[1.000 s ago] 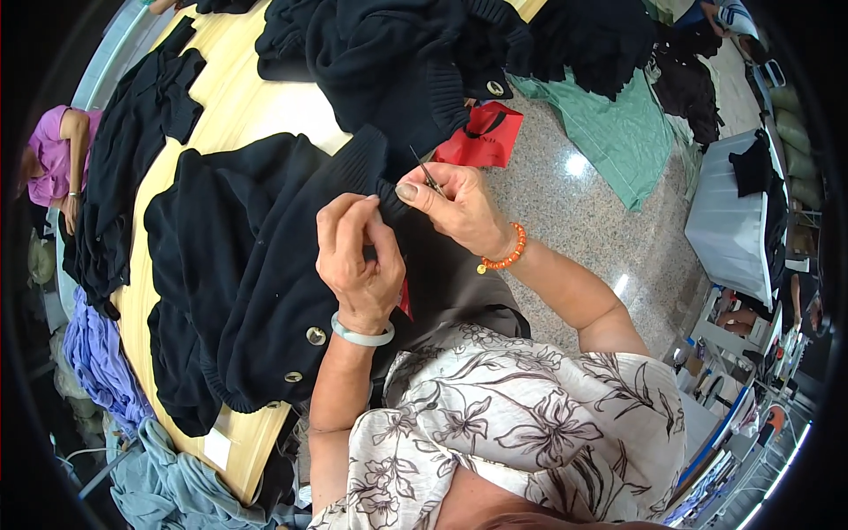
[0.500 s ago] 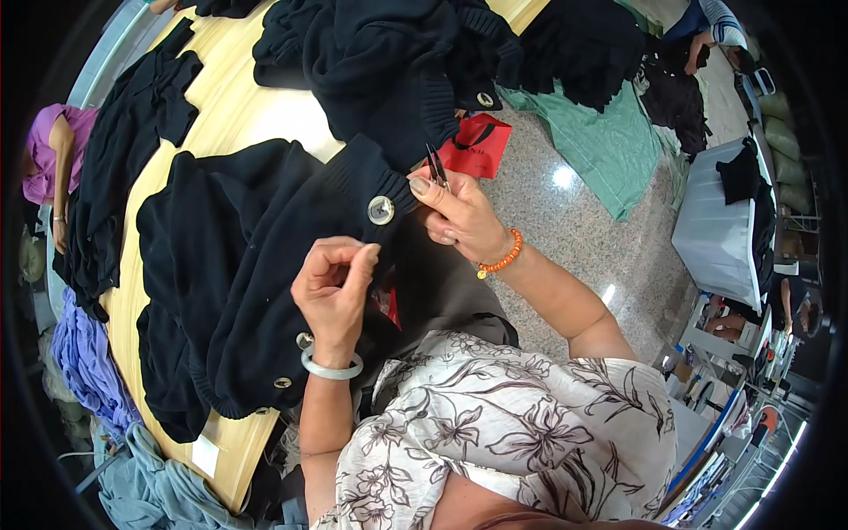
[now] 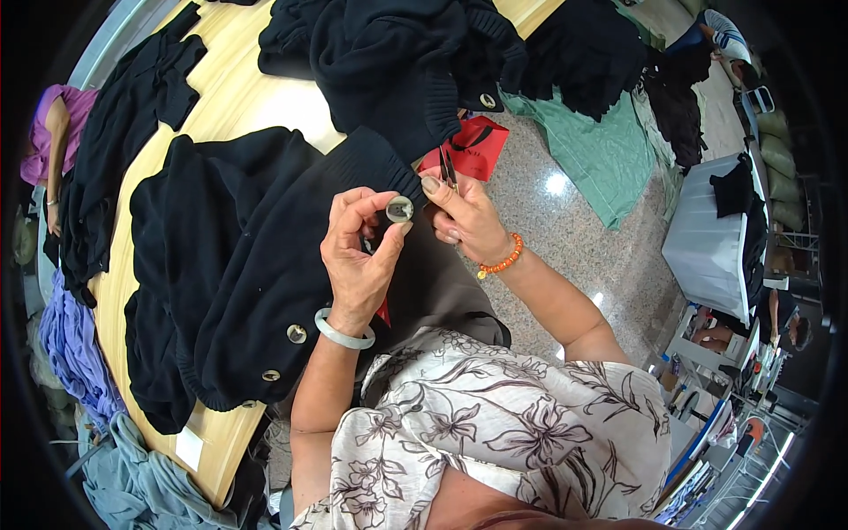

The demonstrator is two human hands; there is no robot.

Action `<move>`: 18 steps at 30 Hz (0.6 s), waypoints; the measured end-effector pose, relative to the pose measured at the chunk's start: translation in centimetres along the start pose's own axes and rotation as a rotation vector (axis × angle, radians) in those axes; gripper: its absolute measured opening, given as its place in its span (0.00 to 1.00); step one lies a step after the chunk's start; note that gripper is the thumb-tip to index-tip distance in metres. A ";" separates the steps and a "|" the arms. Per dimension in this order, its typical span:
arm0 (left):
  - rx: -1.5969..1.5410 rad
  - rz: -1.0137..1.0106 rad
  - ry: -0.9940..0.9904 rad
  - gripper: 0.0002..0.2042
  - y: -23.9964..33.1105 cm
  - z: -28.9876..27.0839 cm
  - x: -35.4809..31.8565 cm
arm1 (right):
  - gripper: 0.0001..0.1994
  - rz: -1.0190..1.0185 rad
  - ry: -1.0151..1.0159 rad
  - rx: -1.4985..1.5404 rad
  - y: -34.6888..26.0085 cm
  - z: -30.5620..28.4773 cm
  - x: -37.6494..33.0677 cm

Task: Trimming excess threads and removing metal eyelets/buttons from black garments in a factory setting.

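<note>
A dark navy knit cardigan is spread over the table edge, and its ribbed band reaches toward my hands. Between thumb and forefinger, my left hand pinches a large, pale round button with a dark centre, beside the ribbed band. My right hand is closed around small dark-bladed scissors pointing away from me; its thumb sits close to the ribbed edge. Whether it also grips the knit is hidden. More buttons show on the cardigan near my left wrist.
Another dark knit garment lies beyond on the wooden table. A red bag is behind the scissors, near green cloth. Purple cloth hangs at left. A person in purple stands by the far-left table edge.
My left hand has moved up and right and now pinches the large button, which lay uncovered on the knit before. My right hand has shifted slightly with the scissors.
</note>
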State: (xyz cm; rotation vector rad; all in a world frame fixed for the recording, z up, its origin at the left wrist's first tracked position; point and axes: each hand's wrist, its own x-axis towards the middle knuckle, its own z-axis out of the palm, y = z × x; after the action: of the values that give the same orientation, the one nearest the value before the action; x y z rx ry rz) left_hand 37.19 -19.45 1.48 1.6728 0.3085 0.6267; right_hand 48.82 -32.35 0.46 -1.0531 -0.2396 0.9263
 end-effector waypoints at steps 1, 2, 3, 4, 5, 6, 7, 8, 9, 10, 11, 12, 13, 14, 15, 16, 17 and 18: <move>-0.001 -0.001 -0.001 0.16 0.1 -0.1 0.0 | 0.09 0.018 0.004 0.020 0.0 0.0 -0.1; 0.017 0.005 -0.030 0.16 0.2 -0.2 0.0 | 0.09 0.036 0.009 0.040 0.1 0.0 -0.1; 0.035 0.012 -0.059 0.15 0.3 -0.4 0.0 | 0.09 0.036 0.010 0.041 0.1 -0.1 -0.1; 0.036 0.011 -0.060 0.15 0.3 -0.6 0.0 | 0.09 0.042 0.012 0.040 0.2 -0.1 -0.1; 0.017 0.010 -0.094 0.15 0.2 -1.0 0.1 | 0.08 0.047 0.014 0.040 0.2 -0.1 0.0; -0.002 0.008 -0.128 0.16 0.2 -1.4 0.2 | 0.08 0.046 0.014 0.042 0.2 0.0 0.0; -0.034 0.015 -0.141 0.16 -0.2 -1.6 0.3 | 0.10 0.045 0.007 0.043 0.1 0.1 0.1; -0.033 0.014 -0.140 0.16 -0.4 -1.7 0.3 | 0.11 0.043 -0.001 0.043 0.1 0.2 0.1; -0.068 -0.016 -0.134 0.15 -0.5 -1.7 0.2 | 0.11 0.044 -0.002 0.044 0.1 0.3 0.1; -0.103 -0.045 -0.128 0.15 -0.6 -1.7 0.2 | 0.11 0.026 0.006 0.021 0.1 0.3 0.2; -0.102 -0.045 -0.126 0.15 -0.6 -1.7 0.2 | 0.10 0.009 0.013 -0.003 0.1 0.4 0.2; -0.084 -0.035 -0.110 0.15 -0.6 -1.6 0.2 | 0.10 0.009 0.011 -0.003 0.1 0.5 0.3; -0.067 -0.025 -0.094 0.14 -0.6 -1.5 0.2 | 0.10 -0.005 0.022 -0.032 0.0 0.6 0.3; -0.068 -0.025 -0.094 0.14 -0.5 -1.4 0.2 | 0.10 -0.018 0.033 -0.062 -0.1 0.6 0.3; -0.041 -0.021 -0.073 0.14 -0.4 -1.4 0.3 | 0.10 -0.018 0.034 -0.063 -0.1 0.6 0.3; -0.014 -0.015 -0.051 0.14 -0.2 -1.3 0.4 | 0.10 0.001 0.032 -0.054 -0.1 0.5 0.4; -0.015 -0.014 -0.051 0.14 -0.3 -1.4 0.4 | 0.09 0.020 0.030 -0.045 -0.1 0.5 0.4; -0.050 -0.021 -0.072 0.14 -0.5 -1.6 0.5 | 0.09 0.020 0.030 -0.046 -0.1 0.5 0.4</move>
State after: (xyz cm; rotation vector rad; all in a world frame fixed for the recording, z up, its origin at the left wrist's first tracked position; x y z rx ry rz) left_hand 36.73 -17.76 1.28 1.6386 0.2565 0.5531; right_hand 48.81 -31.76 0.74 -1.1126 -0.2262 0.9260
